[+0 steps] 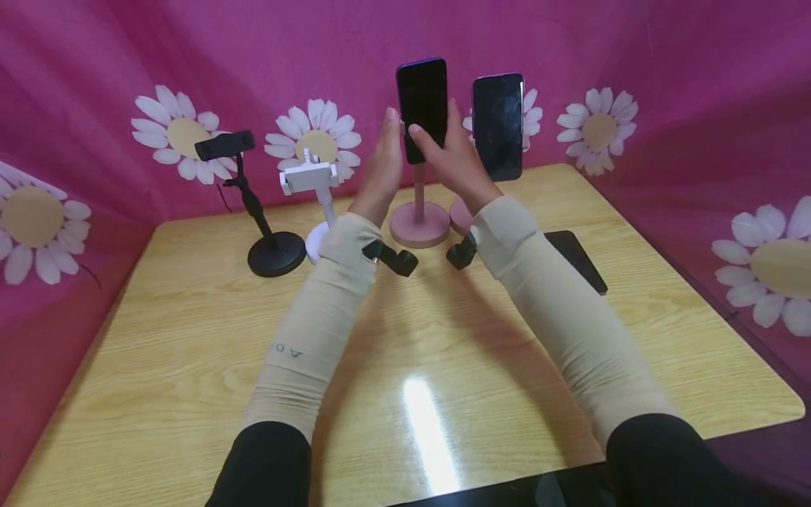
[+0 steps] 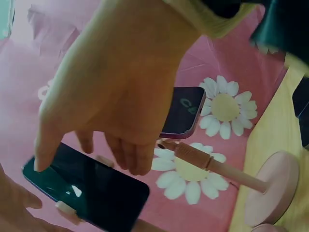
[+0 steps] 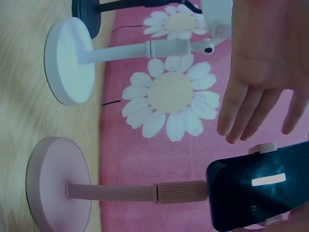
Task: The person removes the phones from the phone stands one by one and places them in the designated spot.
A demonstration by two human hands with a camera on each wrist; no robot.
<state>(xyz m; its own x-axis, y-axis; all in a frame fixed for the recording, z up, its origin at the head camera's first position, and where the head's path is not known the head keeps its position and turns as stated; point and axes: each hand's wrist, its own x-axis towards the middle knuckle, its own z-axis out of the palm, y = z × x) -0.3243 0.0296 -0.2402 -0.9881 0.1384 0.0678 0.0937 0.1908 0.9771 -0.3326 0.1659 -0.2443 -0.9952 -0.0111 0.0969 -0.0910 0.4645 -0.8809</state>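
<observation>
the phone (image 1: 423, 91) stands, long axis near upright, between my straight-fingered left hand (image 1: 382, 169) and my nearer, loosely extended right hand (image 1: 459, 165), thumb across its front.

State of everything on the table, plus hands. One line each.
Left hand: fingers extended, beside central phone
Right hand: fingers extended beside it, contact unclear
Central phone: mounted upright, screen dark
Central pink stand: standing, phone mounted
Rear pink stand: standing
Other upright phone: screen dark
White stand: standing, no phone mounted
Black stand: standing
Black slab: flat on table, partly hidden by right sleeve
</observation>
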